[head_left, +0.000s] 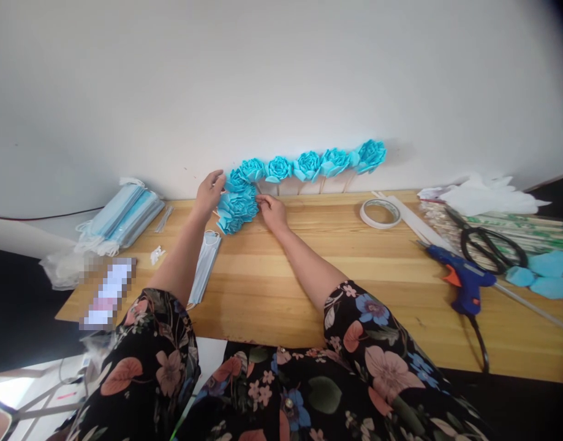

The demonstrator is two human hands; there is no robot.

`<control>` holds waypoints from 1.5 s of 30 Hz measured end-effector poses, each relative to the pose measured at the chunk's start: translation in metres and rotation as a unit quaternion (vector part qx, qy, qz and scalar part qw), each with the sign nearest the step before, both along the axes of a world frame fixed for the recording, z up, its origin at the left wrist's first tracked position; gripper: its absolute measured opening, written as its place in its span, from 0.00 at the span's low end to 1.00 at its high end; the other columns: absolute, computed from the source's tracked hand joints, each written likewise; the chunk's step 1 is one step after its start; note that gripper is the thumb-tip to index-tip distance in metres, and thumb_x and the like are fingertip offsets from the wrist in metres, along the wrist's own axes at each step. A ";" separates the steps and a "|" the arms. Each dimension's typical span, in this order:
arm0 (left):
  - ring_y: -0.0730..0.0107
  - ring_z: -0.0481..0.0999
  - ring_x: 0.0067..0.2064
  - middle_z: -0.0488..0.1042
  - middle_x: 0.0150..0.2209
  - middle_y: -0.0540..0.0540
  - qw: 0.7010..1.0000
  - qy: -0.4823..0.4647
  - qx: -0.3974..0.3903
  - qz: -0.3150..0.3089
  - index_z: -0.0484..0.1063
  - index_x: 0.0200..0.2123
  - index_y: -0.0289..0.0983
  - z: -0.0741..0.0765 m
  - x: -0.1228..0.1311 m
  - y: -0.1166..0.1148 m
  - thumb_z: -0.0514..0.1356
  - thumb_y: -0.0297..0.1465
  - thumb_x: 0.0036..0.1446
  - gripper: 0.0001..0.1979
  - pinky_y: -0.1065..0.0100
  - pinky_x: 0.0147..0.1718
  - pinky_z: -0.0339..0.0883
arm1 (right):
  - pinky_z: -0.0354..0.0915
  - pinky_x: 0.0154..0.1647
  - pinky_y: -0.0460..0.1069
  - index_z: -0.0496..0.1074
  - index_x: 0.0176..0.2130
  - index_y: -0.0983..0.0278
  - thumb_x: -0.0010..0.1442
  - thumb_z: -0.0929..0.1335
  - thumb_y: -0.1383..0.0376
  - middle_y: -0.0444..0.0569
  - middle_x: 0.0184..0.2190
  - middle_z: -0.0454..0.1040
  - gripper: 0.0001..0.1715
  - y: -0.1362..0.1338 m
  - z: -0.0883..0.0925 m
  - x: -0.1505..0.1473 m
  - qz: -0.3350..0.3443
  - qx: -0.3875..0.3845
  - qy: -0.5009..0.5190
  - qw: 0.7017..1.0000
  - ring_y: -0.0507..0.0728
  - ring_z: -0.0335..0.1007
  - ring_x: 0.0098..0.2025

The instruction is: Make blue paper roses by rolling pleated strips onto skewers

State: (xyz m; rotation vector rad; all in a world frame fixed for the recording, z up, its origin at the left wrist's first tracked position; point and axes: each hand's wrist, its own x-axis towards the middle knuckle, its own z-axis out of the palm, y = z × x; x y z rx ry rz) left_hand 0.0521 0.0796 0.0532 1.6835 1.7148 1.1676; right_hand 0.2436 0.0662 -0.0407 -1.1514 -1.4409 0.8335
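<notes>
Blue paper-like flowers on thin sticks lean in a row against the wall, the rightmost one [371,156] at the far end. At the row's left end a cluster of blue flowers [238,211] sits between my hands. My left hand [211,191] is at the cluster's upper left, its fingers apart near the wall and the blooms. On the cluster's right side, my right hand [272,212] has its thumb and fingers pinched together at the petals' edge; what they hold, if anything, is too small to name.
Stacked face masks [125,214], a single mask [204,269] and a blurred phone [109,294] lie left. To the right are a tape roll [380,214], black scissors [492,250], a blue glue gun [467,282] with its cord, wrapped sticks and blue petals [554,275].
</notes>
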 end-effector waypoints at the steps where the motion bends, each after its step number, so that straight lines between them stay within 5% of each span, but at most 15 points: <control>1: 0.61 0.79 0.43 0.78 0.48 0.39 1.000 -0.007 -0.003 -0.003 0.70 0.60 0.32 -0.001 0.000 -0.001 0.54 0.40 0.65 0.26 0.59 0.48 0.74 | 0.71 0.56 0.52 0.80 0.47 0.61 0.62 0.61 0.74 0.48 0.46 0.83 0.23 -0.001 0.001 0.000 0.003 0.002 -0.006 1.000 0.56 0.80 0.51; 6: 0.61 0.78 0.40 0.78 0.41 0.41 1.000 -0.024 0.004 -0.019 0.72 0.59 0.31 -0.002 0.002 -0.004 0.55 0.41 0.64 0.26 0.60 0.46 0.73 | 0.69 0.59 0.52 0.79 0.52 0.61 0.63 0.62 0.74 0.48 0.49 0.82 0.25 -0.002 0.003 0.002 0.001 0.007 -0.036 0.999 0.57 0.78 0.54; 19: 0.58 0.78 0.46 0.79 0.47 0.39 0.999 -0.038 0.012 -0.030 0.74 0.57 0.31 -0.008 0.006 0.004 0.59 0.37 0.60 0.24 0.58 0.51 0.72 | 0.68 0.61 0.54 0.79 0.54 0.61 0.63 0.63 0.74 0.48 0.53 0.80 0.25 -0.002 0.004 0.002 0.025 0.020 -0.068 0.997 0.59 0.76 0.57; 25: 0.59 0.79 0.41 0.78 0.40 0.41 0.999 -0.050 0.003 -0.005 0.65 0.64 0.33 -0.007 0.002 0.002 0.60 0.42 0.63 0.31 0.58 0.48 0.72 | 0.68 0.61 0.53 0.80 0.51 0.60 0.61 0.63 0.74 0.47 0.52 0.81 0.24 0.000 0.000 0.002 0.022 0.019 -0.038 0.999 0.58 0.77 0.56; 32: 0.68 0.78 0.40 0.78 0.45 0.39 0.989 -0.143 0.010 0.019 0.65 0.62 0.34 -0.006 -0.007 -0.020 0.55 0.45 0.65 0.28 0.67 0.40 0.71 | 0.72 0.55 0.55 0.79 0.47 0.63 0.61 0.60 0.73 0.50 0.46 0.83 0.23 0.005 -0.007 -0.001 -0.010 -0.003 0.025 1.000 0.58 0.80 0.49; 45: 0.65 0.78 0.43 0.76 0.50 0.37 0.979 -0.186 -0.085 -0.007 0.63 0.63 0.36 -0.011 -0.020 -0.060 0.56 0.49 0.63 0.31 0.66 0.39 0.73 | 0.76 0.43 0.53 0.75 0.44 0.63 0.62 0.58 0.72 0.49 0.38 0.81 0.20 0.010 -0.011 -0.003 -0.031 -0.044 0.075 0.996 0.55 0.80 0.36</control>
